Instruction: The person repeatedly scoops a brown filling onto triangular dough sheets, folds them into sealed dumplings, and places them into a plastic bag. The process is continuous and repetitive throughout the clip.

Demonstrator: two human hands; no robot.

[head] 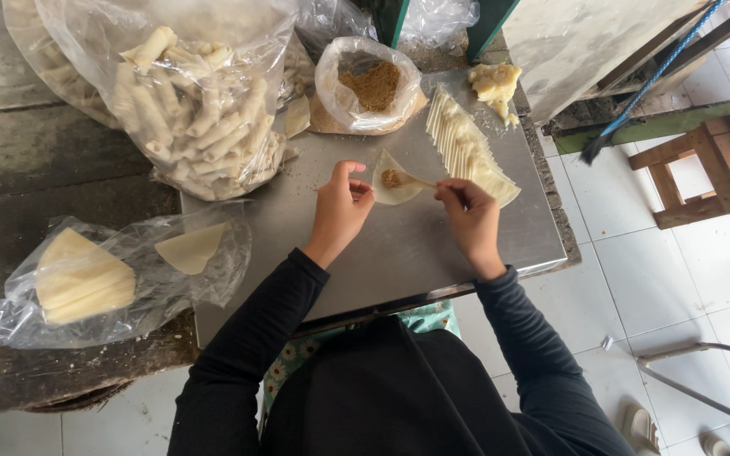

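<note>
A pale triangular dough wrapper (392, 190) lies on the steel tabletop (399, 253) with a small heap of brown filling (391, 178) on it. My left hand (340, 211) rests at the wrapper's left edge, fingertips touching it. In my right hand (469, 215) is a small spoon (420, 180), its tip lying on the filling. A fanned row of more wrappers (466, 148) lies just right of the spoon.
A clear bag of brown filling (369, 84) stands behind the wrapper. A big bag of rolled pastries (192, 101) sits at the back left. A bag of wrapper stacks (86, 279) lies front left. A dough lump (494, 84) is at the back right; a wooden stool (703, 169) stands on the floor.
</note>
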